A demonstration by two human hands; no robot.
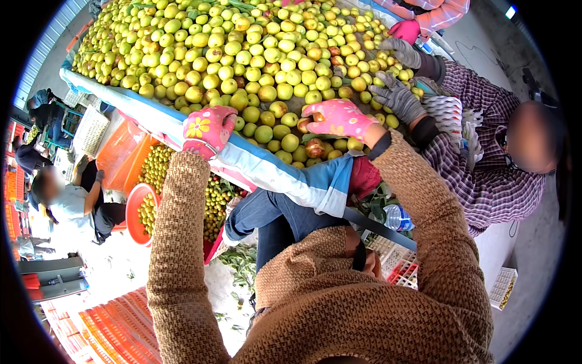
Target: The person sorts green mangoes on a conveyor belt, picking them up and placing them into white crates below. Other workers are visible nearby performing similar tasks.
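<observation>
A broad heap of green jujubes (271,55), some with brown patches, lies on a cloth-lined table in front of me. My left hand (208,130), in a pink flowered glove, rests at the table's blue-and-white cloth edge (261,164). Its fingers are curled, and whether a fruit is inside them I cannot tell. Over the near right part of the heap, my right hand (337,119), in a matching glove, has its thumb and fingers closed around a brownish jujube (303,125). Just below it a large red-brown jujube (314,148) lies among the green ones.
At the right, a co-worker in a checked shirt (484,173) reaches grey-gloved hands over the heap. Another pink-gloved hand (404,32) is beyond. Lower left stand a red basin (132,214) and an orange crate (136,159), both near small fruit. A plastic bottle (398,218) lies below my right arm.
</observation>
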